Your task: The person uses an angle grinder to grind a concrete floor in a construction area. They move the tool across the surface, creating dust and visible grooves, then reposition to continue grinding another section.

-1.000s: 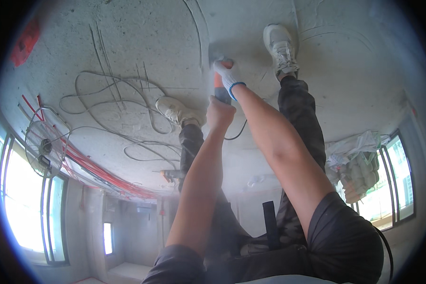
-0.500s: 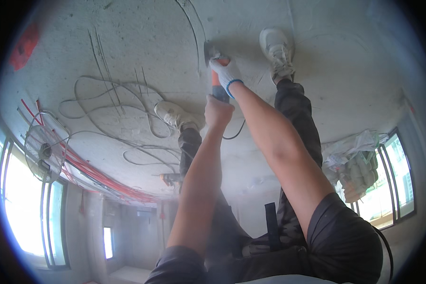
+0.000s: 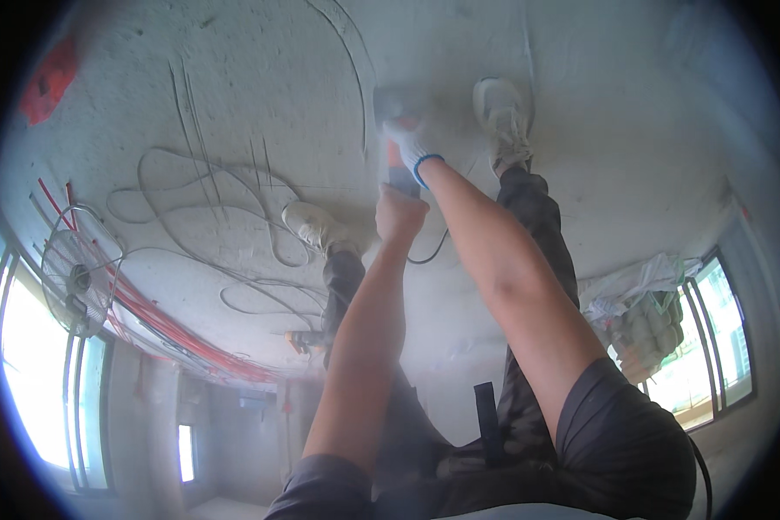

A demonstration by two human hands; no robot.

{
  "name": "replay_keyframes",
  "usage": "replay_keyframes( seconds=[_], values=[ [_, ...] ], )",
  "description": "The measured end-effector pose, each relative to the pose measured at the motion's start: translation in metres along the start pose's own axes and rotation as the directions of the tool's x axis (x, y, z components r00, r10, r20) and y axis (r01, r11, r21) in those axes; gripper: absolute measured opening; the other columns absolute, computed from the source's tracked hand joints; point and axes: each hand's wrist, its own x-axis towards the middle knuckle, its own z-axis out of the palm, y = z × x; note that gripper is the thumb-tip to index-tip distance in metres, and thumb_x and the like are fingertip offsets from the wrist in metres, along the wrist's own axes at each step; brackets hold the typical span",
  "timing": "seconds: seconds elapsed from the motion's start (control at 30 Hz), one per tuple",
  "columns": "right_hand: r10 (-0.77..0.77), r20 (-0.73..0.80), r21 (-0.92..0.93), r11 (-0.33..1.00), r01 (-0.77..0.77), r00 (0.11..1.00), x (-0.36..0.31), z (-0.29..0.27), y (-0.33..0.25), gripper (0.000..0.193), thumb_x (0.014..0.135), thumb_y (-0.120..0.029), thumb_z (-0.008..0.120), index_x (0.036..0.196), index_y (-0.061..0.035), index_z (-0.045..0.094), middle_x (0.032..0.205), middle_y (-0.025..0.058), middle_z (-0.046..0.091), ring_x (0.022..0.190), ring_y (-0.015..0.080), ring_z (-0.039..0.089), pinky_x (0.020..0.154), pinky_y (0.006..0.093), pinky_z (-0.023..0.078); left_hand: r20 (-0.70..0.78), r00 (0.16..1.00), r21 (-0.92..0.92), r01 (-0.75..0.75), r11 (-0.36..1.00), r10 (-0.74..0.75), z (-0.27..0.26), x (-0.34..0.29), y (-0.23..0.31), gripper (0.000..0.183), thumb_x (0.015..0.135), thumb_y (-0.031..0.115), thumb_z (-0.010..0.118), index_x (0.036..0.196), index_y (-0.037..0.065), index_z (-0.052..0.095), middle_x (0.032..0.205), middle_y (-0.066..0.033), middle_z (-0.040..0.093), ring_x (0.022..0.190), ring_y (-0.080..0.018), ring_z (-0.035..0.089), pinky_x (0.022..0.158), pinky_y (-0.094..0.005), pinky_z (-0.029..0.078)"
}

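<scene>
With both arms stretched out, I hold an orange and dark angle grinder against or just over the grey concrete floor. My left hand, bare, is wrapped round the rear of its body. Nearer the head, my right hand wears a white knitted glove with a blue cuff and grips the orange part. Pale dust blurs the grinder's head, so its disc and the exact contact cannot be made out. A dark cord runs from the tool's rear. Thin grooves mark the floor beside it.
My shoes stand either side of the grinder. A loose grey cable lies coiled at left, with a fan, red pipes and a red object farther out. Another tool lies behind my left leg; sacks are stacked at right.
Dust has thickened round the grinder's head, hiding more of it. Both hands keep their grip, and the right shoe now sits slightly lower in view.
</scene>
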Motion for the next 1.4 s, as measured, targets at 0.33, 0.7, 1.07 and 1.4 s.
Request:
replay_keyframes(
  seconds=[0.33, 0.7, 1.07, 1.4],
  values=[
    [-0.067, -0.057, -0.117, 0.991, 0.060, 0.996, -0.043, 0.004, -0.048, 0.034, 0.089, -0.040, 0.084, 0.104, -0.0091, 0.081, 0.095, 0.0047, 0.078, 0.087, 0.0193, 0.071, 0.082, 0.0386, 0.056, -0.010, 0.999, -0.068, 0.050, 0.996, -0.050, -0.008, 0.003, 0.005, 0.066, 0.073, 0.019, 0.081, 0.131, -0.002, 0.055, 0.125, -0.0275, 0.072, 0.122, -0.0456, 0.069, 0.104, -0.0508, 0.056],
    [-0.077, -0.025, -0.193, 0.979, 0.071, 0.997, -0.040, 0.000, -0.064, 0.045, 0.085, -0.046, 0.085, 0.109, -0.0078, 0.080, 0.104, 0.0110, 0.080, 0.098, 0.0264, 0.075, 0.089, 0.0416, 0.057, -0.035, 0.999, -0.109, 0.026, 0.994, -0.030, -0.014, 0.000, 0.014, 0.067, 0.071, 0.020, 0.081, 0.129, -0.003, 0.055, 0.121, -0.0274, 0.073, 0.117, -0.0457, 0.072, 0.101, -0.0508, 0.057],
    [-0.077, -0.047, -0.178, 0.982, 0.067, 0.996, -0.043, 0.001, -0.078, 0.049, 0.085, -0.048, 0.087, 0.106, -0.0054, 0.079, 0.106, 0.0124, 0.079, 0.097, 0.0254, 0.074, 0.087, 0.0418, 0.057, -0.035, 0.999, -0.101, 0.012, 0.995, -0.016, -0.018, 0.003, 0.020, 0.065, 0.073, 0.019, 0.079, 0.128, -0.004, 0.055, 0.120, -0.0288, 0.073, 0.118, -0.0468, 0.070, 0.101, -0.0510, 0.056],
    [-0.116, -0.034, -0.222, 0.969, 0.106, 0.993, -0.047, 0.003, -0.104, 0.050, 0.086, -0.047, 0.086, 0.110, -0.0046, 0.079, 0.107, 0.0123, 0.079, 0.098, 0.0263, 0.073, 0.089, 0.0420, 0.057, -0.052, 0.998, -0.154, -0.034, 0.988, 0.026, -0.023, 0.005, 0.028, 0.067, 0.072, 0.019, 0.079, 0.130, -0.005, 0.055, 0.119, -0.0294, 0.073, 0.118, -0.0472, 0.070, 0.101, -0.0516, 0.055]
  ],
)
